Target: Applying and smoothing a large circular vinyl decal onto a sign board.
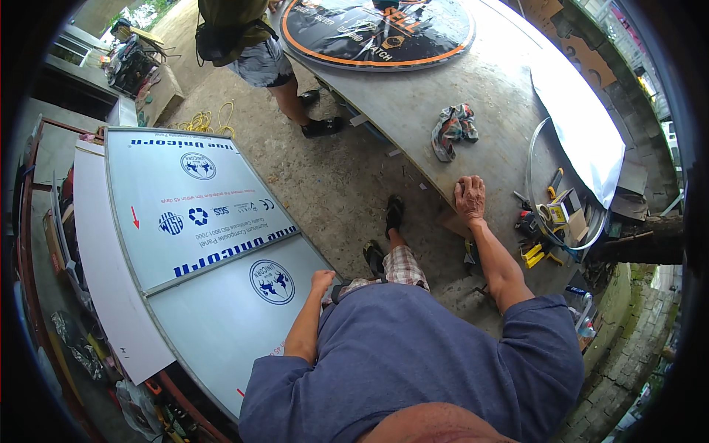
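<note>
My right hand (470, 198) rests on the near edge of a grey metal-topped table (413, 111). Its fingers are bent and close together, and whatever lies under them is hidden. Farther along the tabletop is a crumpled patterned rag (454, 131), apart from the hand. My left hand (323, 279) is curled into a fist at my side, beside the edge of a large pale-blue composite panel (221, 310); nothing shows in it. At the far end of the table lies a round black sign (369, 37) with an orange ring.
A person (258, 59) in shorts stands left of the table's far end. Right of my right hand are yellow-handled tools (535, 256), an open small box (569, 214), a curved metal strip (530, 166) and a white sheet (576, 111). Yellow cord (198, 122) lies on the concrete floor (317, 184).
</note>
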Motion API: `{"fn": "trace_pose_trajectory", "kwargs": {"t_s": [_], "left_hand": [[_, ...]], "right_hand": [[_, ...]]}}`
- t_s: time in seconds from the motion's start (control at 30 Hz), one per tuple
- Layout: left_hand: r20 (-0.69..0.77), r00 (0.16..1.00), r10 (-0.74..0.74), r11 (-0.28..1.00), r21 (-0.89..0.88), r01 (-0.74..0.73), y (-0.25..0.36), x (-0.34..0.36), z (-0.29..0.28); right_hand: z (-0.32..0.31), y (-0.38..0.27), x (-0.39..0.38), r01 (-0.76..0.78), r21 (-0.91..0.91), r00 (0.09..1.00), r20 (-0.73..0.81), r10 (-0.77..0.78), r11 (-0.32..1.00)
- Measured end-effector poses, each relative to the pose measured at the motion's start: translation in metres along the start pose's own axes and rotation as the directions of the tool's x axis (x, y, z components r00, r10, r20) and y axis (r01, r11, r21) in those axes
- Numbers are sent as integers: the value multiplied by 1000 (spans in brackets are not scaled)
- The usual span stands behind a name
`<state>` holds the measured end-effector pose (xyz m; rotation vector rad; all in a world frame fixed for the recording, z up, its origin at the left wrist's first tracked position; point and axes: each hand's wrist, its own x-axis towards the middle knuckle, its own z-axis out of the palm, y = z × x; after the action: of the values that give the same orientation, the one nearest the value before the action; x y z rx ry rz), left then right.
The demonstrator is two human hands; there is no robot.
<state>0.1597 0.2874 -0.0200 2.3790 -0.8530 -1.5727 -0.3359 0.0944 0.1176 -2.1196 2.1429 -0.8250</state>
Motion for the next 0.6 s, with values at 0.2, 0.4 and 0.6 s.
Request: {"fn": "trace_pose_trajectory", "kwargs": {"t_s": [0.2, 0.4, 0.6], "left_hand": [[5, 1000, 3, 1000, 6, -3, -4, 5, 1], [14, 1000, -1, 1000, -1, 1, 3, 5, 1], [5, 1000, 21, 999, 49, -21, 0, 8, -3]], "right_hand": [[-1, -3, -1, -13, 21, 1000, 2, 13, 1000], [-2, 0, -1, -21, 18, 1000, -1, 21, 1000], [-1, -5, 2, -8, 33, 1000, -2, 8, 999]]}}
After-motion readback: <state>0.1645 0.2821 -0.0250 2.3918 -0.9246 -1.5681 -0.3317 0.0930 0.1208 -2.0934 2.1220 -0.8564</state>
